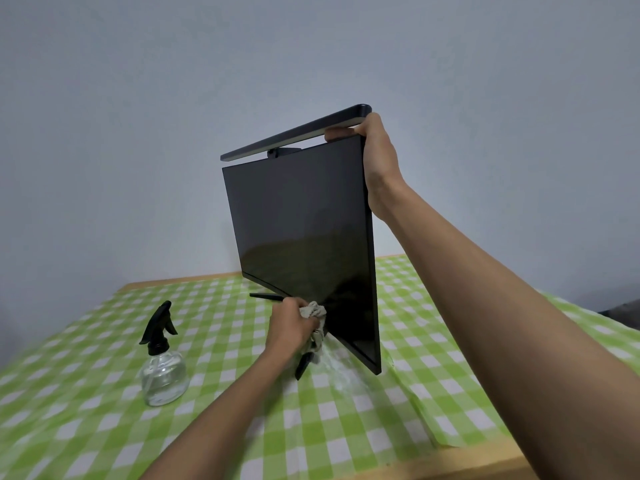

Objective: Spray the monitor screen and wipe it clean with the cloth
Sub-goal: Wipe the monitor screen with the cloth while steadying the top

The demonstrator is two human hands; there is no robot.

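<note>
The monitor (304, 237) stands on the checked bench (346, 427), its dark screen turned at an angle, a light bar (294, 133) clipped along its top. The right hand (377, 157) has its grip closed over the upper right corner, steadying it; the left hand (294, 325) holds the bunched cloth (317, 315) tight against the screen's lower edge. The spray bottle (162, 365) stands apart on the left. To wipe well, keep that top corner braced and press lightly — overlapping strokes along the bottom edge, then upward. Whether streaks remain is hard to tell on the dark glass.
</note>
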